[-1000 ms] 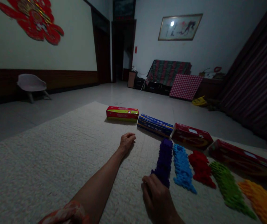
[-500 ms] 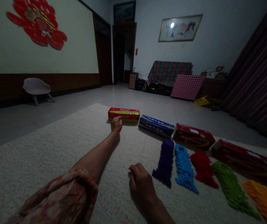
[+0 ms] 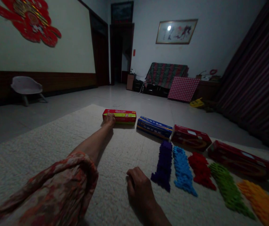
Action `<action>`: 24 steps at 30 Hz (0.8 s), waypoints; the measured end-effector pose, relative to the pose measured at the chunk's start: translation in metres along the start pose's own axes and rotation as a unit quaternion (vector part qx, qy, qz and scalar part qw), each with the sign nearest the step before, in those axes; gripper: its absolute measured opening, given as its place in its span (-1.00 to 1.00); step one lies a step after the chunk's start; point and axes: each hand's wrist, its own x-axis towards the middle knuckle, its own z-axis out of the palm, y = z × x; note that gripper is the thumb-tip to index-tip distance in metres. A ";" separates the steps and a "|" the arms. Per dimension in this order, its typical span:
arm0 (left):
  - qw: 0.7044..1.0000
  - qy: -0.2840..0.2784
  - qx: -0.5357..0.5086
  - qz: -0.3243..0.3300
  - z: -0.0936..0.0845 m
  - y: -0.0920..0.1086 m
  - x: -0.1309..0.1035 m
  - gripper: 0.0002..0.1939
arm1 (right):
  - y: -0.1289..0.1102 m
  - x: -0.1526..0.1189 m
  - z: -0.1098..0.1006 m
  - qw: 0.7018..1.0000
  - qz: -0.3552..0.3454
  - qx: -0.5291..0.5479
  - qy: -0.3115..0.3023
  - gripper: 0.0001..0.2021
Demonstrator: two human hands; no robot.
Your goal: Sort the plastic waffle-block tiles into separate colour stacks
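Note:
At the far side of the cream rug, my left hand is against the front of a red and green carton, near its left end. Its fingers look closed on the carton's edge, though they are dim and slightly blurred. My right hand lies on the rug nearer to me, fingers loosely curled, with nothing visible in them. Right of it lie a purple knobbly strip, a light blue strip, a red strip, a green strip and an orange strip.
Beyond the strips stand a blue carton, a dark red carton and another dark red carton. A small chair stands on the tiles at left. A checked cloth hangs at the back, with a curtain at right.
My left hand has moved left and slightly forward onto the left end of the red and green carton. My right hand stays on the rug. The view has turned a little right.

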 end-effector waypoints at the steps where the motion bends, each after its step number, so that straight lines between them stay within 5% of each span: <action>1: 1.000 0.001 0.008 -0.006 -0.006 -0.002 0.000 -0.69 | -0.001 0.000 -0.001 1.000 0.001 0.001 0.001 -0.81; 6: 0.998 0.011 0.017 0.059 -0.049 -0.024 -0.016 -0.82 | -0.006 0.003 -0.003 1.000 0.003 0.021 0.014 -0.80; 11: 0.988 -0.047 0.027 0.142 -0.089 -0.044 -0.064 -0.79 | -0.004 0.008 -0.011 0.991 -0.035 0.077 0.106 -0.72; 13: 0.981 -0.076 0.016 0.178 -0.099 -0.046 -0.087 -0.80 | -0.007 0.013 -0.024 0.985 -0.079 0.064 0.142 -0.71; 18: 0.957 -0.130 -0.049 0.256 -0.110 -0.036 -0.145 -0.82 | -0.024 0.033 -0.069 0.981 -0.031 -0.043 0.186 -0.77; 24: 0.942 -0.152 -0.093 0.284 -0.112 -0.017 -0.203 -0.82 | -0.018 0.042 -0.089 0.993 0.062 -0.100 0.012 -0.78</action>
